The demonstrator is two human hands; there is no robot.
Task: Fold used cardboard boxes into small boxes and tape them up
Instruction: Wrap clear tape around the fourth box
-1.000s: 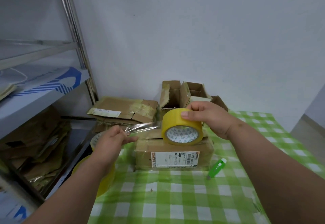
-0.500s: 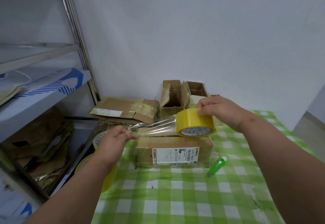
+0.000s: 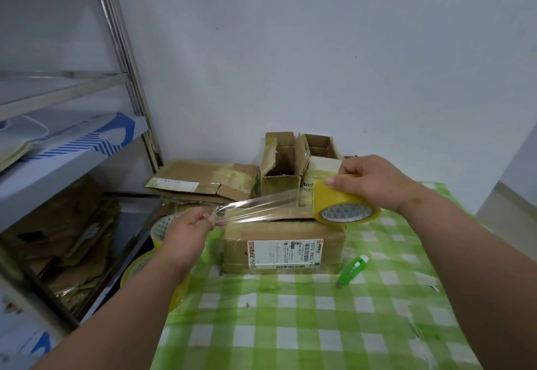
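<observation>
Taping step: left hand pinches the clear tape end, right hand grips the tape roll above the cardboard box; next, press the strip onto its seam.

I see a small, closed brown cardboard box lying flat on the green-checked cloth, a white shipping label with barcode on its near face. Above its right end a yellow roll of clear packing tape is held tilted, its patterned core facing me. A clear strip of pulled tape stretches leftward from the roll over the box top, crinkled at its far end.
</observation>
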